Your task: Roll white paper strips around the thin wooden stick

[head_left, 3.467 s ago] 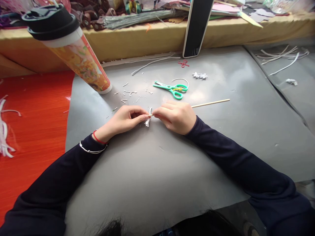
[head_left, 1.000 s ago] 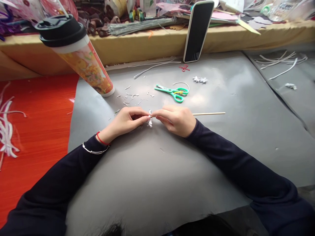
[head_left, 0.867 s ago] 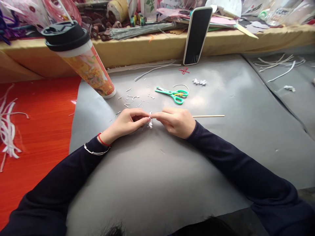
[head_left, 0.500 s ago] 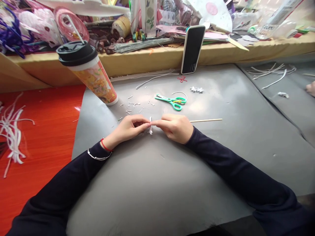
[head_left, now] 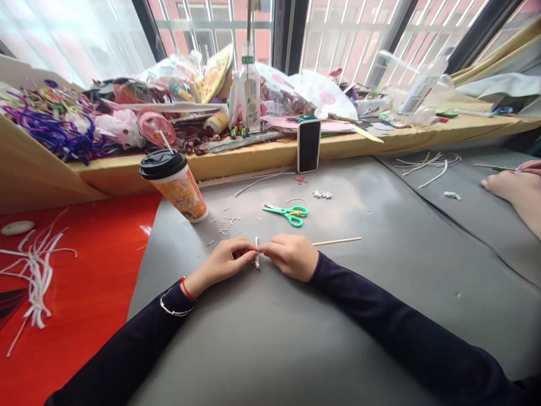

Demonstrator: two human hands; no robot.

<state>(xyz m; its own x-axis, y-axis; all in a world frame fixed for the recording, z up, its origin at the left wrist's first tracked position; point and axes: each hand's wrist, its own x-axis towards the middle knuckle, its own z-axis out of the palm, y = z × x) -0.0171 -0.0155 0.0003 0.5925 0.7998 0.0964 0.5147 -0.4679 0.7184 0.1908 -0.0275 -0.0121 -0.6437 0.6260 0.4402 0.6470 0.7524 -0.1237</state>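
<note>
My left hand [head_left: 226, 260] pinches a small white cord piece [head_left: 257, 260] at its fingertips. The piece stands crosswise between the hands, with a narrow strip rising above the fingers and a knotted-looking end below. From the other side my right hand [head_left: 293, 256] closes thumb and forefinger on the same piece. A thin wooden stick [head_left: 338, 241] extends rightward from behind my right hand; whether the hand grips it is hidden. Beyond the hands lie green-handled scissors [head_left: 287, 213], white cord scraps [head_left: 224, 231], a small red knotted cord [head_left: 300, 180] and a white knotted cord piece [head_left: 322, 194].
A lidded paper cup [head_left: 180, 192] with a straw stands back left. A phone [head_left: 309, 146] leans against the cluttered ledge [head_left: 245, 151]. White cords [head_left: 40, 276] lie on the red surface at left. At far right another person's hand [head_left: 515, 189] rests near more cords [head_left: 431, 163].
The camera view has tilted up, showing the windows and more of the other person's hand. Both my hands still pinch the white cord piece, with little visible change.
</note>
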